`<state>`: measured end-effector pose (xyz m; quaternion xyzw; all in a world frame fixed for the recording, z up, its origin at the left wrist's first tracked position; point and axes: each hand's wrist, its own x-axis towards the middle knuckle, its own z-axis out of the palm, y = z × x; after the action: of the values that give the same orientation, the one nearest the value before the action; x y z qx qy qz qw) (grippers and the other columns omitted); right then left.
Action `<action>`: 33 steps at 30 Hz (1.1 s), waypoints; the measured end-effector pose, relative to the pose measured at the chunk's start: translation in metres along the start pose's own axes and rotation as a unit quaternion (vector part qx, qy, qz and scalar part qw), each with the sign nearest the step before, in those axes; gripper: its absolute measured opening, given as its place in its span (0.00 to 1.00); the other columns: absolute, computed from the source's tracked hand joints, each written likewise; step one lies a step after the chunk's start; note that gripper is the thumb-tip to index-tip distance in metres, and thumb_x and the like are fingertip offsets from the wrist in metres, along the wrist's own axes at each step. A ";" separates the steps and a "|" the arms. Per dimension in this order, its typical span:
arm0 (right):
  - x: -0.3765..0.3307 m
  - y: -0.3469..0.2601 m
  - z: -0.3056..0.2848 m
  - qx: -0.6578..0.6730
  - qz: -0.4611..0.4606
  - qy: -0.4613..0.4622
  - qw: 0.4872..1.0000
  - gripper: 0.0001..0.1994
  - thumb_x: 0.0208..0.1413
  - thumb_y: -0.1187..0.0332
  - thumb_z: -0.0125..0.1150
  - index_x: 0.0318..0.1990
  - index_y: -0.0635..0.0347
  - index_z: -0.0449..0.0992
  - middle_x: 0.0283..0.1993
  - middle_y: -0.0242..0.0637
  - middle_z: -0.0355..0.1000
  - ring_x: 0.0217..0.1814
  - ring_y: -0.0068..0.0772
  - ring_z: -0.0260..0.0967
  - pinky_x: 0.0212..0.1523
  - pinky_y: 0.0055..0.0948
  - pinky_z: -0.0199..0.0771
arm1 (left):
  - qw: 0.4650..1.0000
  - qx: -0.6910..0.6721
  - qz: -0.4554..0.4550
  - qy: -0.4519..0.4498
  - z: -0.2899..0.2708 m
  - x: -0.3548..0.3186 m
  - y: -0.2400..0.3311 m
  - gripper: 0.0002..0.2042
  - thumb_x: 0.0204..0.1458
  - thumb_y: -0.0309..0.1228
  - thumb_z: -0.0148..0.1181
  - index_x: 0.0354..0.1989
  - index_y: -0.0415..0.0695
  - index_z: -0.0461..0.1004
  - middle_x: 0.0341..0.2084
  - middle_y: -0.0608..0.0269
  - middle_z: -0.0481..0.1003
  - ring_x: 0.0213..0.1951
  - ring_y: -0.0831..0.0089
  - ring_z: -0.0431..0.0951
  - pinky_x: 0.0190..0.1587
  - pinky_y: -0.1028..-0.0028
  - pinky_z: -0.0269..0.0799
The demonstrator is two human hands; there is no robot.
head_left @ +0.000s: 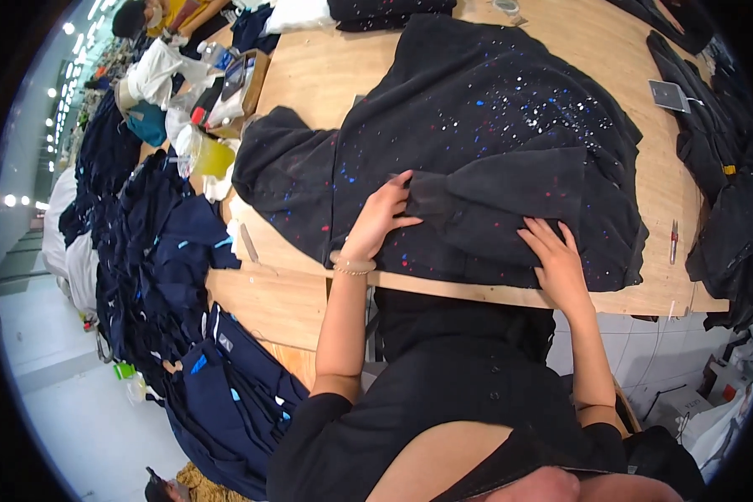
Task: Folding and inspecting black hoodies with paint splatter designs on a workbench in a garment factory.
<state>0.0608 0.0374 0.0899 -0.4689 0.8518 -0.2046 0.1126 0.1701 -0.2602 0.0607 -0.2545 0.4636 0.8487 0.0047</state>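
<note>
A: What can't be made out from my view?

B: My left hand [381, 219] has its fingertips tucked under a fold of the black speckled garment [494, 142]. Grip unclear.

A: Anything cut off?

B: Dark clothes [719, 167] at the right run out of frame. The small thing beside the red pen [673, 241] is too small to tell.

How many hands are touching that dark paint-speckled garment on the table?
2. The left hand grips a folded sleeve near the middle of the speckled garment; the right hand lies flat on its near edge. Nobody else's hands reach it.
</note>
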 end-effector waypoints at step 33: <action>-0.007 -0.027 0.038 0.062 -0.076 0.046 0.994 0.25 0.40 0.86 0.48 0.50 0.60 0.73 0.55 0.39 0.70 0.63 0.40 0.62 0.64 0.45 0.56 | 0.909 0.327 0.193 0.169 -0.096 -0.040 0.027 0.39 0.50 0.10 0.46 0.70 0.53 0.42 0.33 0.62 0.75 0.33 0.82 0.70 0.41 0.84 0.67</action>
<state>0.0993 0.0218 0.0684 -0.5140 0.8039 -0.2865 0.0861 0.2394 -0.3426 0.0570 -0.2842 0.7489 0.5782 -0.1551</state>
